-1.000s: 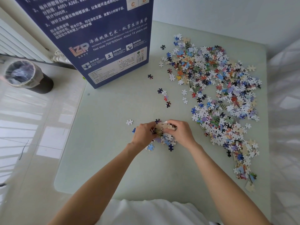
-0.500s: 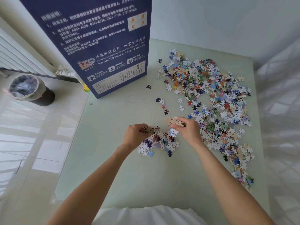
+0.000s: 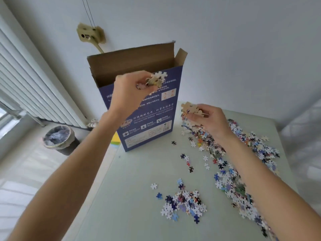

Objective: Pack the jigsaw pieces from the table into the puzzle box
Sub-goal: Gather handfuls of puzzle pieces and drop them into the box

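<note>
A: Jigsaw pieces (image 3: 231, 171): uncounted, too many; spread on table (image 3: 132, 197), plus one small heap (image 3: 184, 204) near front.
B: Hands?
A: Two. Left hand (image 3: 127, 94) raised before puzzle box (image 3: 149, 108) opening, fingers curled round a clump of pieces (image 3: 155, 80). Right hand (image 3: 211, 120) just right of box, pinching several pieces (image 3: 190, 107) above the spread.
B: Obscured?
A: Box interior unseen; right forearm covers part of spread; held pieces blurred, count unclear.

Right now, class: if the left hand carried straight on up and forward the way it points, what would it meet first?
Probably the box: the left hand, gripping pieces, is just below its open top. Depth is unclear, so it might clear the front rim and enter the opening.
</note>
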Action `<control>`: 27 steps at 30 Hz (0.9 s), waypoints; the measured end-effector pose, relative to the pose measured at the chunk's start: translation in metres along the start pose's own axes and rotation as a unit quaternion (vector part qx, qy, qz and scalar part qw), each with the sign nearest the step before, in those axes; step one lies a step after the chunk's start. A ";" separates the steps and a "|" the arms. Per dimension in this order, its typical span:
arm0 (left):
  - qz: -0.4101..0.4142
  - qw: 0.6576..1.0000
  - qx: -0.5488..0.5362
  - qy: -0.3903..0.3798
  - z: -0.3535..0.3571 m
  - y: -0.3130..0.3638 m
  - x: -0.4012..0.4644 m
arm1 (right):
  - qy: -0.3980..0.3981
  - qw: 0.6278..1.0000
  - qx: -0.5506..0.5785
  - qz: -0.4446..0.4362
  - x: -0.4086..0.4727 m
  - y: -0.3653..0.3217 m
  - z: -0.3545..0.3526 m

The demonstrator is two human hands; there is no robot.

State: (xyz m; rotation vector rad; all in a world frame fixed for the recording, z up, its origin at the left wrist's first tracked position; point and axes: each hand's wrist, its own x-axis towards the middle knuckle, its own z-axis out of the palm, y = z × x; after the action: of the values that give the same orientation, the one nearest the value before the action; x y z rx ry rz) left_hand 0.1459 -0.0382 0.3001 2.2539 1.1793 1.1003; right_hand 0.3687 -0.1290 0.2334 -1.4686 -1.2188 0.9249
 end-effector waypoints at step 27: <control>-0.021 0.985 0.157 -0.063 -0.026 -0.050 0.048 | -0.118 0.855 -0.408 -0.298 0.172 -0.102 0.067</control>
State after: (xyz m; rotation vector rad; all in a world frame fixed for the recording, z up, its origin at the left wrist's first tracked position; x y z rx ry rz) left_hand 0.1163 0.0288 0.3081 2.4730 1.4229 0.7873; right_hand 0.3169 0.0555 0.3220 -1.4390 -2.2660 0.1287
